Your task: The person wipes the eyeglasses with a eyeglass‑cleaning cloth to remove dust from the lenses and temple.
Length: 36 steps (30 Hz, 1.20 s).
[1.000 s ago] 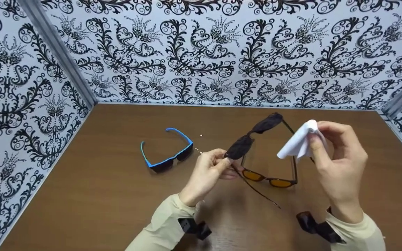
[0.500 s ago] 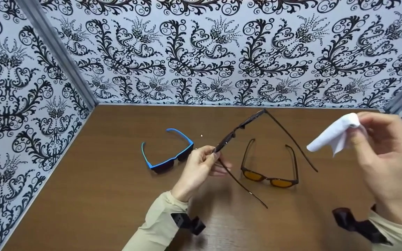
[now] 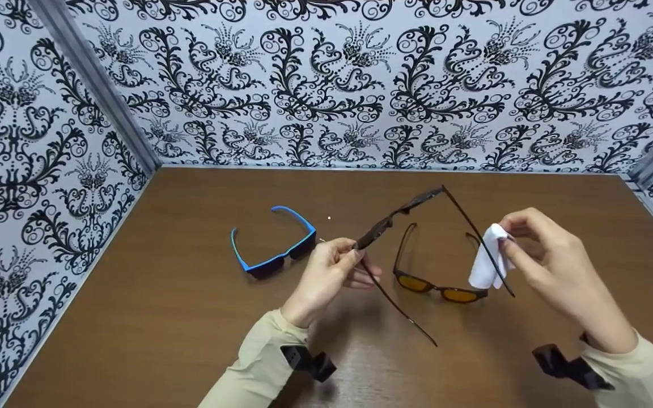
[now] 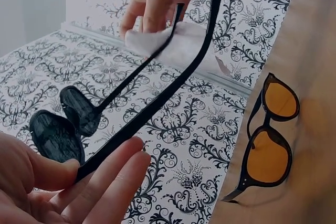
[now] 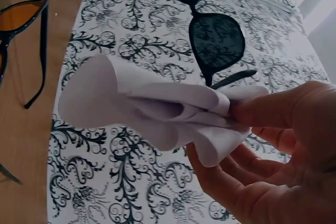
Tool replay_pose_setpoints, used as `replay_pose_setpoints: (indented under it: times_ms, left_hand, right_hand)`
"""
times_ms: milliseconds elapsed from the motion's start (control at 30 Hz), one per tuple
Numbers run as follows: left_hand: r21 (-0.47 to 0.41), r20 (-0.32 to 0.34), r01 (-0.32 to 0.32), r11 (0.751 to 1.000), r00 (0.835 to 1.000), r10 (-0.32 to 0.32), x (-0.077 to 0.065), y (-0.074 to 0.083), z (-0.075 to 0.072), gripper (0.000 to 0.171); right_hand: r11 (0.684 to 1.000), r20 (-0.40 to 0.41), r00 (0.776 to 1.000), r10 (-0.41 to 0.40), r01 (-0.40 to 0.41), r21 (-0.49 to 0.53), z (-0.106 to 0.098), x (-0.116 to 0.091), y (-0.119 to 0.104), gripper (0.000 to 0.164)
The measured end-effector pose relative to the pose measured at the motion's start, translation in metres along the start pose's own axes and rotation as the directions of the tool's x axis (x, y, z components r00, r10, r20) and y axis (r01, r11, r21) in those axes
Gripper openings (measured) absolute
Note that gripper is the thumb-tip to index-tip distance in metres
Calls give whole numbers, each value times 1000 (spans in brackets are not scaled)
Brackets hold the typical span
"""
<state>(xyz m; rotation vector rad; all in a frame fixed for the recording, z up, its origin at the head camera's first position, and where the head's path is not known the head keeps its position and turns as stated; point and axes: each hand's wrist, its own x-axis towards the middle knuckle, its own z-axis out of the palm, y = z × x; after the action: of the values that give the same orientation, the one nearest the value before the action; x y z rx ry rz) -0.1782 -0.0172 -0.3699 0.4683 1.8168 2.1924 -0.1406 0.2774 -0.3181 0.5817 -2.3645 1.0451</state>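
My left hand [image 3: 326,277] pinches black-framed sunglasses [image 3: 374,233] at one corner of the frame, thumb against the hinge. They hang above the table with both temples unfolded; the left wrist view shows the dark lenses [image 4: 58,137]. My right hand [image 3: 559,272] pinches a bunched white cloth [image 3: 485,263] between thumb and fingers. The cloth is beside the sunglasses' far temple, which crosses in front of it in the head view; whether they touch I cannot tell. Below lie dark-framed glasses with amber lenses [image 3: 462,295], partly covered by the cloth.
Blue-framed sunglasses [image 3: 278,263] lie on the brown table [image 3: 151,317], left of my left hand, temples unfolded. A tiny white speck [image 3: 329,217] is behind them. Black-and-white patterned panels [image 3: 326,85] wall the back and sides.
My right hand swung out to the right with the cloth, then came back left and lower, beside the far temple. The held sunglasses turned from lenses facing up to nearly edge-on.
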Motion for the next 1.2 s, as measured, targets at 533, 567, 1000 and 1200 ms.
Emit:
replay_pose_setpoints:
  times_ms: [533,567,1000,1200]
  left_hand:
    - [70,73,20,997,997,-25,-4,-5,16,15]
    - [73,76,23,997,997,-29,-4,-5,16,15]
    - [14,49,43,999,998,-43,-2,-4,16,14]
    - [-33,-7,40,999,999,-40,-1,-5,14,15]
  right_hand:
    - [999,-26,1000,6,-5,36,15,23,17,22]
    - [999,-36,999,8,-6,41,16,24,17,22]
    - [992,-74,997,14,-5,123,21,19,19,29]
    - [995,-56,998,-23,28,92,24,7,22,32]
